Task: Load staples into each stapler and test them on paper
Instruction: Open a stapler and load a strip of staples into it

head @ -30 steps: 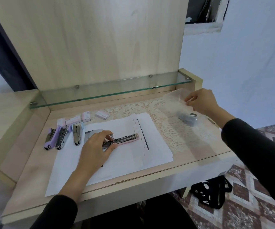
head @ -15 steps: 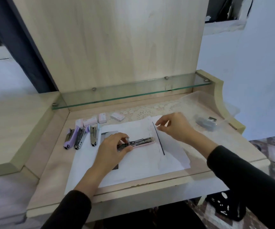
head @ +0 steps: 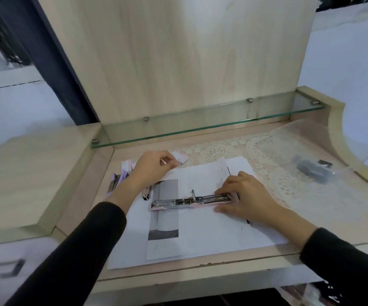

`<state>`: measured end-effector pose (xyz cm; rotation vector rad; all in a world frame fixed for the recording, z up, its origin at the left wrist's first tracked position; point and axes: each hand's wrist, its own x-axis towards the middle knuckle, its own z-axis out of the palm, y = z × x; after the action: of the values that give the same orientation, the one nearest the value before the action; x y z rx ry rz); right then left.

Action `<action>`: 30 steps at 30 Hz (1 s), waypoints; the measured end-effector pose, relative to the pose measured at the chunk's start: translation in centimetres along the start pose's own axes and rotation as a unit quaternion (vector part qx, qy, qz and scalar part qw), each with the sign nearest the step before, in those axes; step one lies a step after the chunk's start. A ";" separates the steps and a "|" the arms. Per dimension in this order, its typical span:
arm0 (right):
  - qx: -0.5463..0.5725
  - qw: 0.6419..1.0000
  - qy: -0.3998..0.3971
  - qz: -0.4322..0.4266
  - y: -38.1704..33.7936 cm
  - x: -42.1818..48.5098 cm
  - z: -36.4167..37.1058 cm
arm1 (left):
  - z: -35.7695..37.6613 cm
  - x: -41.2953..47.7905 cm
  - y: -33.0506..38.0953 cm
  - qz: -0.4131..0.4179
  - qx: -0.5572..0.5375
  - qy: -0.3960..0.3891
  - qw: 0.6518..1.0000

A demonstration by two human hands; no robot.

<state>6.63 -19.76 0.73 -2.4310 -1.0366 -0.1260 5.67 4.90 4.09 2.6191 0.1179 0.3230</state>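
Observation:
A pink stapler point(head: 178, 203) lies opened out flat on the white paper sheets point(head: 202, 230), its metal staple channel facing up. My right hand point(head: 247, 198) grips its right end, fingers on top and thumb at the near side. My left hand point(head: 152, 167) reaches to the back of the desk, and its fingertips pinch a small pale staple box point(head: 181, 159). More staple boxes point(head: 126, 166) show behind my left wrist. Two other staplers point(head: 114, 184), point(head: 146, 193) lie left of the paper, partly hidden by my left forearm.
A clear plastic bag point(head: 306, 138) holding grey items point(head: 313, 171) lies at the right on a lace mat point(head: 267, 155). A glass shelf point(head: 200, 125) runs along the back above the desk. The desk's front edge point(head: 200, 274) is close below the paper.
My left hand let go of the pink stapler and moved back to the staple boxes. My right hand came from the plastic bag, across the paper, to the stapler's right end.

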 end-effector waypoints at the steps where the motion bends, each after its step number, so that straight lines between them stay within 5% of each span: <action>1: 0.014 1.000 0.010 -0.001 0.2 0.0 0.3 | 0.3 0.9 -0.4 0.012 0.054 0.002 0.998; 10: 0.045 0.998 0.035 0.011 0.4 -0.2 0.6 | 4.0 4.8 -1.9 0.104 0.292 -0.059 0.949; 22: -0.004 0.998 -0.031 0.047 -0.8 1.0 -1.4 | 3.3 2.0 -0.2 0.161 0.084 0.009 0.983; 30: 0.057 0.994 -0.003 0.093 -1.7 3.9 -1.4 | 4.2 -1.9 0.5 0.112 0.026 -0.048 0.992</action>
<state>8.33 -16.81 3.69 -2.4093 -0.7930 0.0042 4.84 2.22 0.40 2.6977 -0.2038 0.2714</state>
